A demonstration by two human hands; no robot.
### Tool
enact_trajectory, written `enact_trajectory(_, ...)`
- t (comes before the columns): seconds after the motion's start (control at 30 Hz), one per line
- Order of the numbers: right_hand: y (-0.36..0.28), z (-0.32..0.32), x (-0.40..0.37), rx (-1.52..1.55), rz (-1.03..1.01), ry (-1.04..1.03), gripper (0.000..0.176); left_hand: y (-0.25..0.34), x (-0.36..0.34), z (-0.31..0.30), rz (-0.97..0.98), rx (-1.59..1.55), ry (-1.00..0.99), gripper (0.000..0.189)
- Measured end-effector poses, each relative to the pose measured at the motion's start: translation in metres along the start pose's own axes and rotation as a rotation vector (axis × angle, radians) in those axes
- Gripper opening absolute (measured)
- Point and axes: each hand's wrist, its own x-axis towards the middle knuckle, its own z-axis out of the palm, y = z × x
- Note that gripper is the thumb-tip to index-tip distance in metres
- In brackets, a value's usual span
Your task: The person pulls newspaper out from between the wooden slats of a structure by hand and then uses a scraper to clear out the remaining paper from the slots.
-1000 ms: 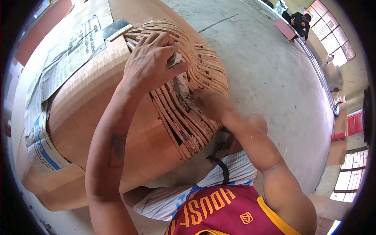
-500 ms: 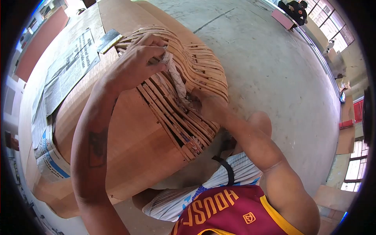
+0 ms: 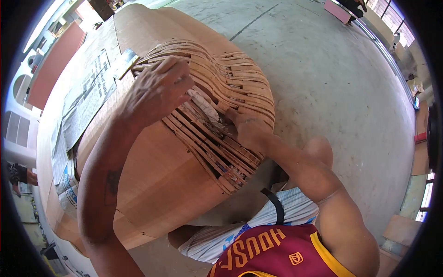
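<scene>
A large curved wooden piece (image 3: 152, 166) has a section of thin, bent wooden strips (image 3: 240, 83) with gaps between them. A crumpled pale strip (image 3: 203, 105), like twisted paper or cloth, lies along one gap. My left hand (image 3: 166, 87) is closed in a fist at the strip's upper end, just over the slats. At its lower end my right hand (image 3: 244, 127) has its fingers down in the gap, pinched against the strip, with the fingertips partly hidden.
Newspaper sheets (image 3: 87, 92) cover the left of the wood, beside a flat metal-coloured plate (image 3: 125, 63). My knee (image 3: 318, 150) is right of the slats. Grey floor (image 3: 323, 78) stretches beyond. Another person (image 3: 354, 8) is at the far top right; someone's arm shows at the far left.
My left hand has moved down and closed from a looser grip, with less of the pale strip showing. My right hand stays at the lower end. The head view has shifted slightly.
</scene>
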Motion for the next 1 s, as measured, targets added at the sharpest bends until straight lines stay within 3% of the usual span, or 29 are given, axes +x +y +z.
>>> enact_trajectory(0.17,0.003,-0.003,0.000,-0.072,-0.023,-0.045,0.041,0.009,0.003,-0.017,-0.099,-0.049,-0.195,0.029)
enact_trajectory(0.2,0.000,-0.008,0.000,-0.034,-0.028,-0.057,0.042,0.011,0.004,-0.015,-0.073,-0.020,-0.120,0.029)
enact_trajectory(0.43,0.001,-0.016,0.005,0.053,-0.060,-0.106,0.044,0.010,0.013,-0.001,-0.012,-0.044,-0.153,0.028)
enact_trajectory(0.6,0.015,-0.012,0.012,-0.020,-0.171,-0.029,0.041,0.002,-0.002,0.010,-0.023,-0.090,-0.018,0.027)
enact_trajectory(0.67,0.014,-0.029,0.011,-0.082,-0.201,-0.088,0.039,0.002,-0.011,0.016,-0.019,-0.073,0.059,0.032)
enact_trajectory(0.77,-0.017,-0.098,0.004,-0.089,-0.237,-0.163,0.032,0.002,-0.013,0.018,-0.039,-0.070,0.096,0.032)
enact_trajectory(0.87,-0.070,-0.149,0.025,0.187,-0.432,0.209,0.028,0.003,-0.016,0.014,-0.034,-0.092,0.131,0.030)
enact_trajectory(0.93,-0.124,-0.161,0.062,0.162,-0.602,0.377,0.024,0.003,-0.018,0.017,-0.053,-0.123,0.149,0.031)
enact_trajectory(1.0,-0.179,-0.161,0.107,-0.004,-0.629,0.279,0.031,0.003,-0.021,0.020,-0.060,-0.092,0.227,0.032)
